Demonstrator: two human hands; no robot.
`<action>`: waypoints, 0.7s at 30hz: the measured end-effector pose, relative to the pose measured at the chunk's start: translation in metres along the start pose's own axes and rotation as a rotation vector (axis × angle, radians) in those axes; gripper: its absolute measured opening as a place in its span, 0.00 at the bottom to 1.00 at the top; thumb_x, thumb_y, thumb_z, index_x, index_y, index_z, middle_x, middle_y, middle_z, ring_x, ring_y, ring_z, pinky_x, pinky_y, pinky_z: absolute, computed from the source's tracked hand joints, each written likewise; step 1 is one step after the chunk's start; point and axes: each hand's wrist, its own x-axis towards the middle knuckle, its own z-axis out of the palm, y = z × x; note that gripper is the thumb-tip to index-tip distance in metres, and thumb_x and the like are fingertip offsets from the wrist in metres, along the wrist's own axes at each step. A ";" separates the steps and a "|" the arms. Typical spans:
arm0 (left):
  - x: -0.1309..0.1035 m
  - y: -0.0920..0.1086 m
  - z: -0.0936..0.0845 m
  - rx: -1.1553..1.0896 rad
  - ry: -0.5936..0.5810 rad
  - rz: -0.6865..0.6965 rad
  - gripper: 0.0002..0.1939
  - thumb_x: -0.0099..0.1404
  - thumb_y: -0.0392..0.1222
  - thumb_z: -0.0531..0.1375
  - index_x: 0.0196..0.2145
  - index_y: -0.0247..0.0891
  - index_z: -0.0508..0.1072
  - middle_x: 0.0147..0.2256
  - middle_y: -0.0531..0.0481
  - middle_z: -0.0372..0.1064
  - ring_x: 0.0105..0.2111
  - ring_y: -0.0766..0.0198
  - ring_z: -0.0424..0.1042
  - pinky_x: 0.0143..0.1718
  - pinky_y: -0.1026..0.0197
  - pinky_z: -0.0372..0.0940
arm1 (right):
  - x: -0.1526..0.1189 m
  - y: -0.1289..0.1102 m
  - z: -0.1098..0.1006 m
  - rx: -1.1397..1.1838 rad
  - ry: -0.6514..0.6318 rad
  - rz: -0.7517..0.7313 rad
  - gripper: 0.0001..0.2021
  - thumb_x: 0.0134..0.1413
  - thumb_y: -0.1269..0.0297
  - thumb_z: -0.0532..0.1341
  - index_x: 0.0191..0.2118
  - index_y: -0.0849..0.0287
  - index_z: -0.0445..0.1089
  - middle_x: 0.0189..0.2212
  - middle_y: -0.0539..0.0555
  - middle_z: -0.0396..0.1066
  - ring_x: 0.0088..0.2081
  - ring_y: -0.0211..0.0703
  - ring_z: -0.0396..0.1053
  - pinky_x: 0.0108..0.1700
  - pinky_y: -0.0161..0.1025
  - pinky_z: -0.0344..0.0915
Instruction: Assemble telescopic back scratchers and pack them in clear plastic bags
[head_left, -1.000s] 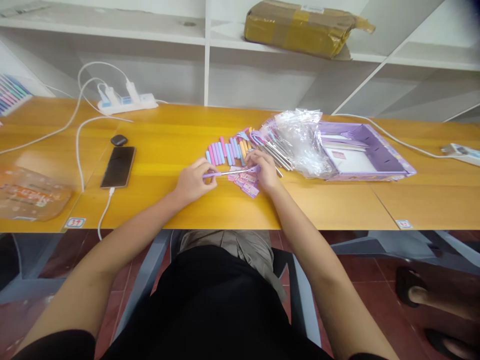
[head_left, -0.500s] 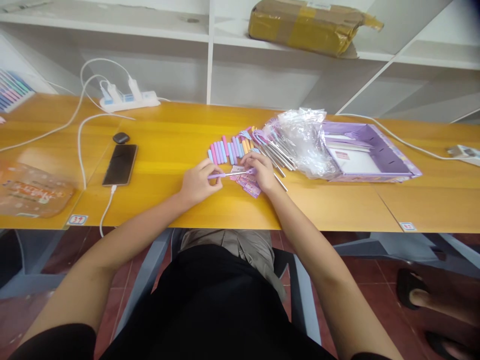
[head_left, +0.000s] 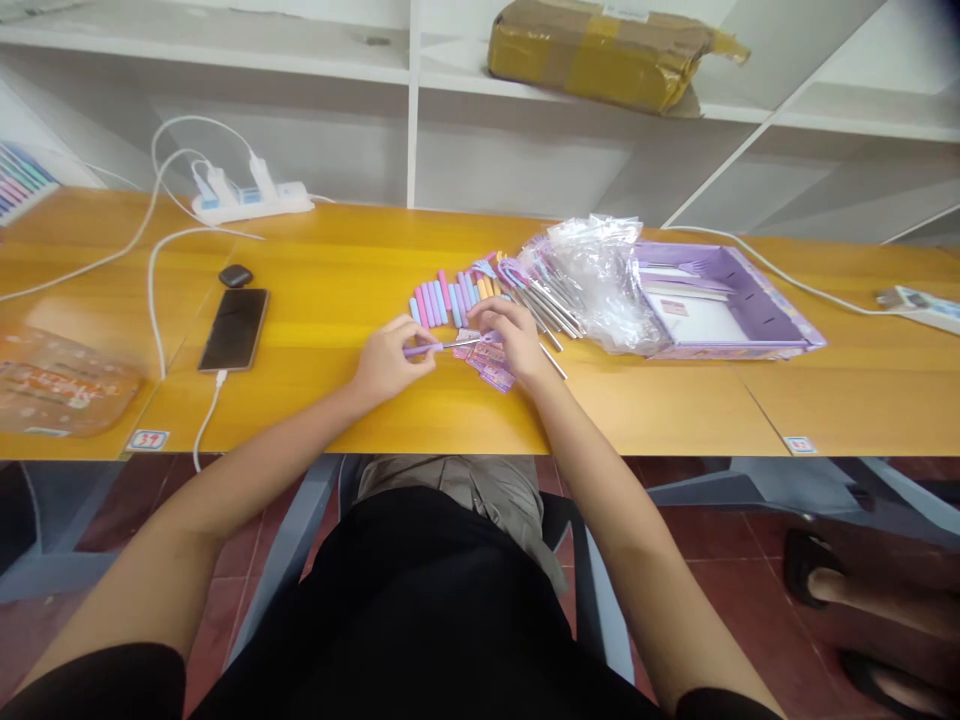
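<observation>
Between my two hands lies a slim purple-handled stick with a metal shaft (head_left: 459, 343), held level above the table. My left hand (head_left: 395, 360) pinches its purple handle at the left end. Fingers of my right hand (head_left: 514, 335) close around its purple head, whose shape is partly hidden. Under the shaft and right hand lie several small pink and purple printed cards (head_left: 495, 376). Just beyond the hands is a row of pastel tubes (head_left: 429, 305) in pink, blue, purple and orange. Metal rods with coloured heads (head_left: 546, 305) are heaped beside my right hand.
Clear plastic bags (head_left: 604, 285) lie against a purple open box (head_left: 787, 345) on the right. To the left are a phone (head_left: 234, 330) on a cable, a small black case (head_left: 235, 275), a power strip (head_left: 277, 203) and an orange printed bag (head_left: 67, 380). A person's foot (head_left: 825, 583) shows lower right.
Both hands keep hold of the purple-handled stick. The left fingers have shifted slightly along the handle. The whole view has moved a little, so everything sits slightly further left.
</observation>
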 end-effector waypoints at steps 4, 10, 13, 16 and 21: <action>0.013 -0.013 -0.005 -0.115 -0.022 -0.047 0.07 0.68 0.45 0.72 0.39 0.41 0.84 0.40 0.48 0.81 0.34 0.64 0.76 0.35 0.62 0.71 | 0.009 -0.003 -0.017 -0.136 -0.062 -0.102 0.20 0.75 0.43 0.60 0.52 0.52 0.82 0.44 0.55 0.78 0.46 0.52 0.75 0.56 0.49 0.69; 0.020 -0.022 -0.017 -0.089 -0.100 -0.056 0.09 0.65 0.49 0.75 0.41 0.44 0.88 0.41 0.48 0.86 0.37 0.57 0.81 0.38 0.57 0.74 | 0.002 -0.020 -0.049 -0.862 -0.224 -0.484 0.23 0.75 0.47 0.66 0.64 0.56 0.80 0.56 0.66 0.75 0.56 0.63 0.71 0.61 0.56 0.67; 0.017 -0.023 -0.021 -0.045 -0.196 -0.013 0.10 0.71 0.52 0.71 0.40 0.46 0.88 0.38 0.48 0.87 0.34 0.57 0.81 0.37 0.57 0.73 | -0.015 -0.023 -0.051 -1.117 -0.287 -0.572 0.14 0.80 0.64 0.60 0.55 0.57 0.83 0.50 0.65 0.78 0.51 0.59 0.71 0.56 0.54 0.67; 0.013 -0.015 -0.020 0.102 -0.293 0.124 0.13 0.77 0.54 0.66 0.40 0.46 0.88 0.39 0.47 0.87 0.37 0.56 0.81 0.40 0.57 0.71 | -0.032 -0.026 -0.045 -1.215 -0.272 -0.601 0.15 0.79 0.71 0.57 0.48 0.57 0.84 0.45 0.63 0.79 0.47 0.57 0.70 0.54 0.52 0.66; 0.011 -0.004 -0.043 0.389 -0.212 0.323 0.17 0.79 0.54 0.63 0.37 0.46 0.86 0.35 0.43 0.85 0.39 0.52 0.75 0.41 0.53 0.65 | -0.054 -0.024 -0.067 -1.181 -0.198 -0.565 0.15 0.77 0.72 0.59 0.53 0.55 0.84 0.48 0.62 0.80 0.49 0.58 0.72 0.53 0.53 0.68</action>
